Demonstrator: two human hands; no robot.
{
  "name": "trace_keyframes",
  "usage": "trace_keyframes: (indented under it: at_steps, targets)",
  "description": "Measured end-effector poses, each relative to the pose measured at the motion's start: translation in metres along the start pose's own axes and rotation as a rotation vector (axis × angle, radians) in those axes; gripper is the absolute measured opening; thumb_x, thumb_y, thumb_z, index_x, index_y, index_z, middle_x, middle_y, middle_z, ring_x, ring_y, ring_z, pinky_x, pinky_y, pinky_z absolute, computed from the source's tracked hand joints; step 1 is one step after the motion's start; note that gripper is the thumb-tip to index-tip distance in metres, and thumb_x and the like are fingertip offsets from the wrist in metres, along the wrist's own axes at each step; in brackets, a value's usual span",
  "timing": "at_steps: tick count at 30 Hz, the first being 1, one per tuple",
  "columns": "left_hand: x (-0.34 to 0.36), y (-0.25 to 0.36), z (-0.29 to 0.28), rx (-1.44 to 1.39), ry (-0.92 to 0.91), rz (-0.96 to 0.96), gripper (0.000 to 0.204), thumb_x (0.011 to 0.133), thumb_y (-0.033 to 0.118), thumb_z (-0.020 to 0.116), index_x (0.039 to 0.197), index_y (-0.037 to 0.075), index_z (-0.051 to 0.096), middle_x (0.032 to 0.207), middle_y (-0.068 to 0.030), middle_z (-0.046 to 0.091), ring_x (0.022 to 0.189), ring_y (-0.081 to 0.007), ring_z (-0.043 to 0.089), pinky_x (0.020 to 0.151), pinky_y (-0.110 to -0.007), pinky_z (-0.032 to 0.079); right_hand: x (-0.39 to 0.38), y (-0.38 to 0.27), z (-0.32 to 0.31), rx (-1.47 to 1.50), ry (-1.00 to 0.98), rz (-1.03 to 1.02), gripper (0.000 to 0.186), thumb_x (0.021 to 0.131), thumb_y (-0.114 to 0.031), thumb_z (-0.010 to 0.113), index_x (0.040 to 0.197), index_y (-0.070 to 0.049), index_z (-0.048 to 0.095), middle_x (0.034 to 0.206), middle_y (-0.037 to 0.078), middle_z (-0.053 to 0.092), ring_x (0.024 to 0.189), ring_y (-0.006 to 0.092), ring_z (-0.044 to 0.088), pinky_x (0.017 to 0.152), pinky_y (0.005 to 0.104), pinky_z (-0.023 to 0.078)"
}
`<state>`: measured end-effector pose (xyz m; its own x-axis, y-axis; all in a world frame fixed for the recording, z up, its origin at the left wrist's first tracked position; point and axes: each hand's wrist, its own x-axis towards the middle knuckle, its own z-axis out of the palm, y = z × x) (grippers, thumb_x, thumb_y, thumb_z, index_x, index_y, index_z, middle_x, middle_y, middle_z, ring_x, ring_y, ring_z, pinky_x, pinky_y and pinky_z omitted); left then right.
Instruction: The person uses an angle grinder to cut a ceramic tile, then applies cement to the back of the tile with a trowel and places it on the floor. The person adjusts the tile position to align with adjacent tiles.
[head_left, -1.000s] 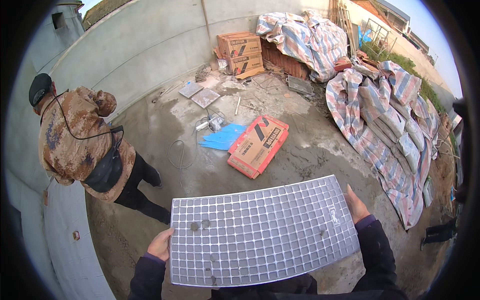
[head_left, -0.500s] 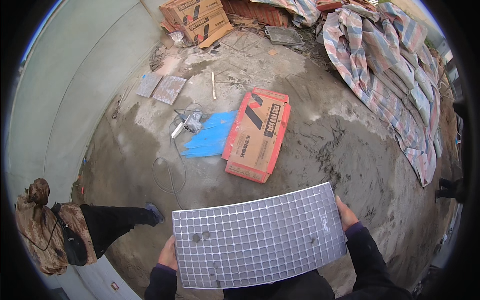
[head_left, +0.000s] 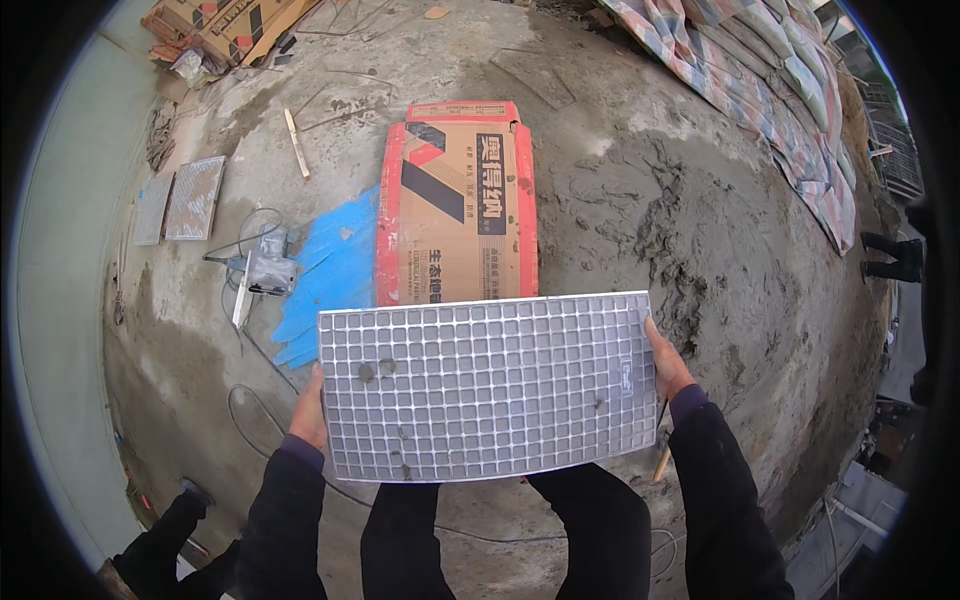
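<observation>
Both hands grip a grey grid-backed tile panel (head_left: pixel 487 385) by its short edges, held flat at waist height: left hand (head_left: pixel 310 412) closed on the left edge, right hand (head_left: pixel 667 362) on the right. Just past the far edge lies a flattened cardboard box (head_left: pixel 456 205) on a blue sheet (head_left: pixel 327 275), w/ a power tool (head_left: pixel 264 274) & cord (head_left: pixel 250 400) left of the grip. Risks: edge-only hold could slip; panel hides the feet, so trip on cord or rough mortar.

Both forearms, in dark sleeves, rise from the six o'clock edge and spread apart. The left hand (head_left: pixel 310 415) sits toward nine o'clock, fingers curled shut around the short left edge of what it carries. The right hand (head_left: pixel 667 362) sits toward three o'clock, palm pressed on the opposite edge, fingers pointing to twelve o'clock. Dark-trousered legs show between the arms
</observation>
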<state>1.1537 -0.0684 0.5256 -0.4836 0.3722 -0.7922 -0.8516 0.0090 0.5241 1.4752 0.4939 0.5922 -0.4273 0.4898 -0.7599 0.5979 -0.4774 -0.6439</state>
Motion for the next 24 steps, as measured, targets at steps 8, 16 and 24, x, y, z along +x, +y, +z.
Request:
trace_keyframes:
  at_steps: [8, 16, 24]
  targets:
    - [0.228, 0.049, -0.052, 0.105, -0.106, 0.149, 0.06, 0.115, 0.047, 0.042, 0.157, 0.005, 0.047, 0.152, -0.0103, 0.059, 0.135, -0.0251, 0.059, 0.115, -0.043, 0.047, 0.162, 0.043, 0.103, 0.053, 0.064, -0.194, 0.086, 0.105, -0.062, 0.058, 0.153, 0.009, 0.049, 0.15, 0.018, 0.059, 0.135, 0.0274, 0.058, 0.112, 0.0435, 0.047]
    - [0.307, 0.068, -0.087, 0.149, -0.125, 0.258, 0.061, 0.116, 0.047, 0.04, 0.156, 0.001, 0.047, 0.152, -0.014, 0.059, 0.134, -0.0277, 0.06, 0.114, -0.045, 0.048, 0.221, 0.041, 0.155, 0.054, 0.062, -0.183, 0.087, 0.105, -0.063, 0.057, 0.152, 0.009, 0.049, 0.15, 0.018, 0.059, 0.132, 0.0281, 0.06, 0.111, 0.0468, 0.05]
    - [0.33, 0.062, -0.102, 0.145, -0.132, 0.249, 0.061, 0.115, 0.046, 0.042, 0.153, -0.002, 0.049, 0.15, -0.014, 0.06, 0.134, -0.0272, 0.06, 0.115, -0.045, 0.047, 0.224, 0.044, 0.162, 0.121, 0.069, -0.159, 0.08, 0.106, -0.058, 0.06, 0.148, 0.009, 0.052, 0.145, 0.017, 0.062, 0.129, 0.0261, 0.062, 0.109, 0.0449, 0.051]
